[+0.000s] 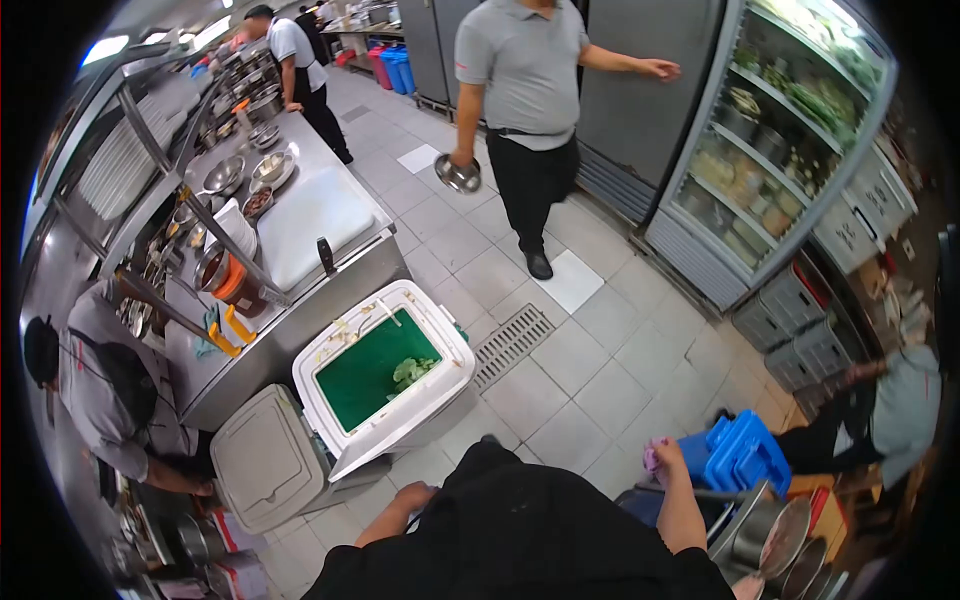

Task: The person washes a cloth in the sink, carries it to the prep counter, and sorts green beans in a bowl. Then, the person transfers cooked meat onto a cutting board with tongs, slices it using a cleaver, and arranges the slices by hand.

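Low in the head view, my left hand [412, 498] is beside my dark clothing with its fingers curled; whatever it may hold is too small to make out. My right hand [668, 460] is closed around a small pinkish-purple crumpled thing [652, 457], whose kind I cannot tell. Just right of that hand is a blue bin with a bright blue lid [742, 452]. Ahead of my left hand stands a large white bin [455, 352], uncovered and green inside, with pale leafy scraps [412, 372] in it. A grey-lidded bin [265, 458] adjoins it.
A person in a grey shirt [525, 75] walks ahead, carrying a metal bowl [458, 173]. Other people work at left, far left and right. A steel counter [345, 265] holds a white cutting board [315, 220]. A glass-door fridge [765, 150] stands right; a floor drain [512, 345] lies ahead.
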The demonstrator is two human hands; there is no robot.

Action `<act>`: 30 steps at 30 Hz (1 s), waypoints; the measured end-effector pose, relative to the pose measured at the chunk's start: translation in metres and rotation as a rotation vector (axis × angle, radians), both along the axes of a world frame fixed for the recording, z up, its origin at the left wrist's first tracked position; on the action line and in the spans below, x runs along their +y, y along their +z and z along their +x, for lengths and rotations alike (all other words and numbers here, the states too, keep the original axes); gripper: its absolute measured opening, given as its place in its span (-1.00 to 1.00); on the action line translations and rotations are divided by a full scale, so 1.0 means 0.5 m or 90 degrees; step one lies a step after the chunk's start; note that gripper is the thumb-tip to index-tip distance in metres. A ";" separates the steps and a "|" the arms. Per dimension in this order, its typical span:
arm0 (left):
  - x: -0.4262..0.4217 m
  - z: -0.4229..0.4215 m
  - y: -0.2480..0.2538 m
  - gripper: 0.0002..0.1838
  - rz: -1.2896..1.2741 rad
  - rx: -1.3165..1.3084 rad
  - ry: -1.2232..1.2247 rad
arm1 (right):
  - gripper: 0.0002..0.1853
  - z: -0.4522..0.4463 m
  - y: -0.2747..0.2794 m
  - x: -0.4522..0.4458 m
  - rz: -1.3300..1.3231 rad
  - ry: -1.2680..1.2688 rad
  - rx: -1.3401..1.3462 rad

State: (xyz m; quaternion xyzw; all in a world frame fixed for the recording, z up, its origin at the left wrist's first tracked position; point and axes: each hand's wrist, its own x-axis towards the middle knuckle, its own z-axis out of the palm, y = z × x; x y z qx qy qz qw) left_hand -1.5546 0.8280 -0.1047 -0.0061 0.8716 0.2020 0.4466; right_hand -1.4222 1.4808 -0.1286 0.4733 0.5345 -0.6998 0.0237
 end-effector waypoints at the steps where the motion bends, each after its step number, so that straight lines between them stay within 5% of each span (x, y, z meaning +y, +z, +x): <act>1: 0.020 -0.009 -0.025 -0.25 0.006 0.001 0.012 | -0.76 -0.059 0.024 0.025 0.038 0.019 0.017; 3: 0.028 -0.010 -0.129 -0.29 -0.038 -0.088 -0.106 | -0.77 -0.164 0.046 0.039 0.051 0.023 0.028; 7: 0.072 -0.037 -0.173 -0.31 -0.043 -0.099 0.000 | -0.79 -0.344 0.077 -0.005 0.068 0.103 0.008; 9: 0.095 -0.051 -0.146 -0.31 0.001 -0.014 -0.262 | -0.72 -0.411 0.113 -0.035 0.092 0.284 -0.043; 10: 0.112 -0.064 -0.159 -0.34 -0.041 -0.088 0.008 | -0.67 -0.436 0.127 -0.044 0.093 0.370 -0.071; 11: 0.116 -0.078 -0.159 -0.34 -0.048 -0.103 0.091 | -0.62 -0.468 0.135 -0.053 0.092 0.367 -0.077; 15: 0.149 -0.140 -0.129 -0.33 -0.033 -0.104 0.161 | -0.50 -0.608 0.014 -0.022 0.196 0.499 -0.079; 18: 0.175 -0.157 -0.099 -0.33 -0.028 -0.108 0.211 | -0.72 -0.727 0.077 -0.077 0.225 0.541 0.007; 21: 0.195 -0.154 -0.083 -0.33 -0.033 -0.122 0.264 | -0.72 -0.866 0.175 -0.141 0.140 0.609 -0.075; 25: 0.226 -0.135 -0.050 -0.33 -0.054 -0.151 0.319 | -0.59 -1.038 0.014 -0.128 0.081 0.715 -0.116; 27: 0.249 -0.132 -0.026 -0.33 -0.065 -0.165 0.353 | -0.49 -1.118 -0.049 -0.129 0.355 0.890 -0.084; 30: 0.273 -0.129 0.017 -0.33 -0.076 -0.179 0.395 | -0.48 -1.211 0.015 -0.208 0.523 0.935 -0.184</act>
